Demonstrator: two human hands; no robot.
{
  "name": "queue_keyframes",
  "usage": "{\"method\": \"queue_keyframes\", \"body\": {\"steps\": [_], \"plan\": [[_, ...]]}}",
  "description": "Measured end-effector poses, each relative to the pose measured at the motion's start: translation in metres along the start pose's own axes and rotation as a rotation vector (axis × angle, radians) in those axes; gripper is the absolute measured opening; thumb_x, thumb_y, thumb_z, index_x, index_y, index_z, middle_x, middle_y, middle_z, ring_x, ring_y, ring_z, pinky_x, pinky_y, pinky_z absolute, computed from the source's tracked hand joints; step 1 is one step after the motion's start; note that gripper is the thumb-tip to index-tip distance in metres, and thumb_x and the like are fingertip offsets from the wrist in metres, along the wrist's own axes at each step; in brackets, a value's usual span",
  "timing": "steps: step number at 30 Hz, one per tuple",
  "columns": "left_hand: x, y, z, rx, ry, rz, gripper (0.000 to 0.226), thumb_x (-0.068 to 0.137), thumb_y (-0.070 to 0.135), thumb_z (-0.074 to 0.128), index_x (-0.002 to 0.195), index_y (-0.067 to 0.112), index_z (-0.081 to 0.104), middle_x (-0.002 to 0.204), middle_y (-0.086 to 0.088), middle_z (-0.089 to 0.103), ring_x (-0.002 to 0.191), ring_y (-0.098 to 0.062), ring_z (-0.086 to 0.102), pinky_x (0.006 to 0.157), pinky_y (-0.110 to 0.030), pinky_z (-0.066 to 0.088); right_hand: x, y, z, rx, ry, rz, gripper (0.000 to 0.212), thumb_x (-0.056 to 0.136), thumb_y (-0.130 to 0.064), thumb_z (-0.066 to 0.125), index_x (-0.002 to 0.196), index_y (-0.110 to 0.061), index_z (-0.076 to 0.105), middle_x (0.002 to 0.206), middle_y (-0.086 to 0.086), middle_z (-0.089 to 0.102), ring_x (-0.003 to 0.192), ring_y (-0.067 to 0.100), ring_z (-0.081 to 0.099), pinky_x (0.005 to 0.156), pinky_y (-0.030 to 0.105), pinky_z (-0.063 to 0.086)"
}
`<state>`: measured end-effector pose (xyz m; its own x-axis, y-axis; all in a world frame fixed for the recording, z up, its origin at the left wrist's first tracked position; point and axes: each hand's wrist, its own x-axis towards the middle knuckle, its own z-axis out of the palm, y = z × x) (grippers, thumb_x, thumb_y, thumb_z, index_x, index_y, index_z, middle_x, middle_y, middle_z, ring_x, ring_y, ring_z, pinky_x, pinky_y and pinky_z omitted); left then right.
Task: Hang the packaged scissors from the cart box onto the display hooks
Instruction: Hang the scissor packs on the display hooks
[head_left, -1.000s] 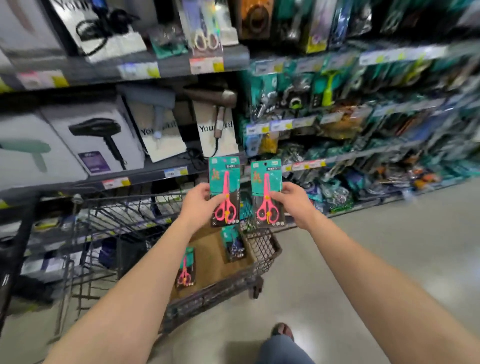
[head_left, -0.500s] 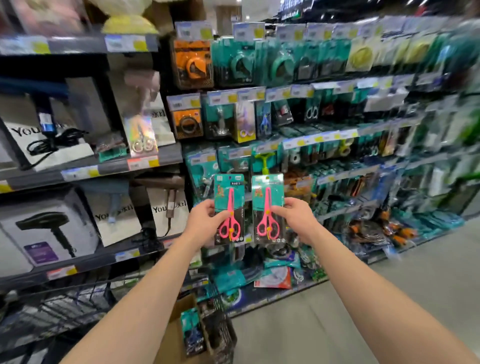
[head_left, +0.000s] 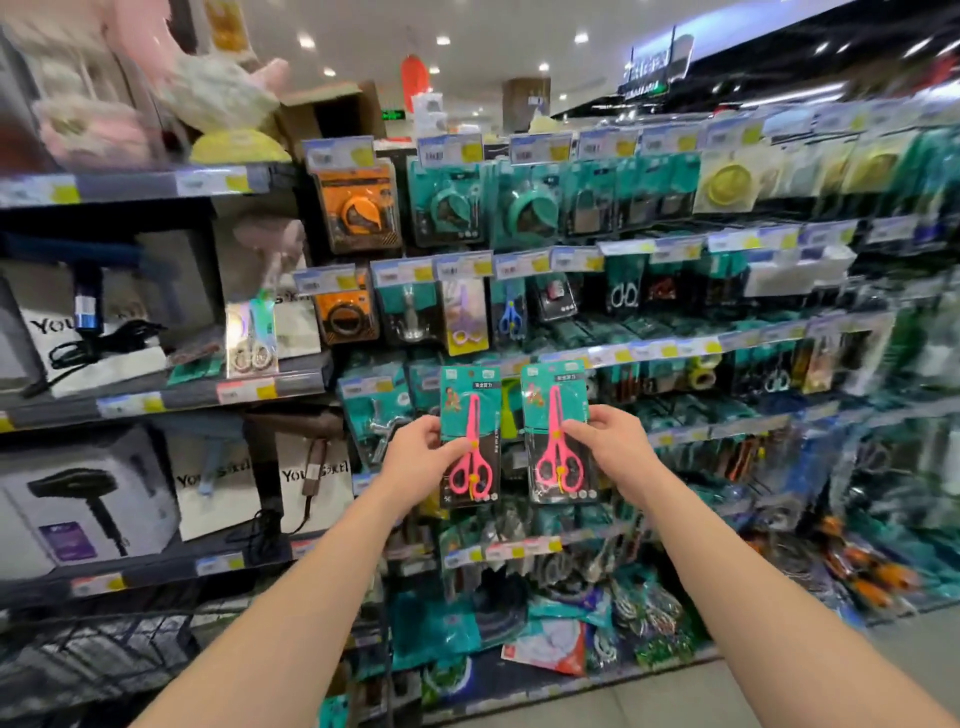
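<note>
I hold two teal-carded packs of pink scissors upright in front of the hook display. My left hand (head_left: 415, 457) pinches the left scissors pack (head_left: 470, 434) by its left edge. My right hand (head_left: 610, 441) pinches the right scissors pack (head_left: 557, 431) by its right edge. Both packs hang a little in front of the display hooks (head_left: 519, 364), which carry teal and orange packaged tools in rows with price tags. The cart box is out of view.
Grey shelves (head_left: 156, 400) on the left hold boxed hair dryers (head_left: 88, 509) and a scissors pack (head_left: 252, 338). Bagged goods (head_left: 561, 649) lie on the bottom shelf. Bare floor (head_left: 727, 691) lies at the lower right. The wire cart's edge (head_left: 93, 654) shows at lower left.
My view has swung up from the cart to the hook display. Both hands have kept their packs and raised them toward the middle rows of hooks.
</note>
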<state>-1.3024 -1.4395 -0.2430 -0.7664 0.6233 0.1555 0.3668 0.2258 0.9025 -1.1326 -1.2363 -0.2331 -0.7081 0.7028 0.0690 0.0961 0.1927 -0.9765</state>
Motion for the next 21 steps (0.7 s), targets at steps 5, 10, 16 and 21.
{"method": "queue_keyframes", "body": {"steps": [5, 10, 16, 21], "plan": [[0.042, 0.006, 0.012, -0.004, -0.003, 0.002, 0.025, 0.091, 0.030, 0.080, 0.113, 0.022, 0.071, 0.109, 0.005, 0.078, 0.099, -0.012, 0.075, 0.090, -0.034, 0.060, 0.045, 0.002, -0.010, 0.023, 0.005, 0.002, 0.014, 0.092, -0.021, 0.073, 0.105, -0.018, 0.071, 0.093, 0.004, 0.079, 0.090, 0.033, 0.076, 0.087, 0.058, 0.058], [0.091, 0.007, 0.014, -0.037, 0.003, 0.024, 0.025, 0.093, 0.026, 0.078, 0.116, 0.020, 0.070, 0.110, 0.008, 0.076, 0.103, -0.008, 0.071, 0.095, -0.032, 0.057, 0.101, -0.006, -0.001, 0.022, -0.032, -0.013, 0.011, 0.095, -0.018, 0.071, 0.106, -0.019, 0.071, 0.098, 0.002, 0.079, 0.085, 0.020, 0.077, 0.087, 0.049, 0.061], [0.153, 0.001, 0.006, 0.008, 0.004, 0.025, 0.024, 0.093, 0.025, 0.078, 0.115, 0.021, 0.070, 0.110, 0.009, 0.076, 0.096, 0.003, 0.067, 0.078, -0.015, 0.050, 0.181, -0.024, 0.017, -0.050, -0.052, -0.062, 0.013, 0.093, -0.022, 0.072, 0.106, -0.020, 0.072, 0.102, 0.000, 0.078, 0.092, 0.020, 0.075, 0.090, 0.049, 0.059], [0.183, 0.000, 0.003, 0.015, 0.014, 0.031, 0.021, 0.093, 0.026, 0.078, 0.112, 0.023, 0.069, 0.105, 0.012, 0.076, 0.093, 0.005, 0.069, 0.082, -0.019, 0.056, 0.226, -0.025, 0.024, 0.004, -0.041, -0.058, 0.017, 0.090, -0.025, 0.076, 0.106, -0.019, 0.071, 0.108, 0.007, 0.075, 0.094, 0.023, 0.074, 0.088, 0.050, 0.060]]}}
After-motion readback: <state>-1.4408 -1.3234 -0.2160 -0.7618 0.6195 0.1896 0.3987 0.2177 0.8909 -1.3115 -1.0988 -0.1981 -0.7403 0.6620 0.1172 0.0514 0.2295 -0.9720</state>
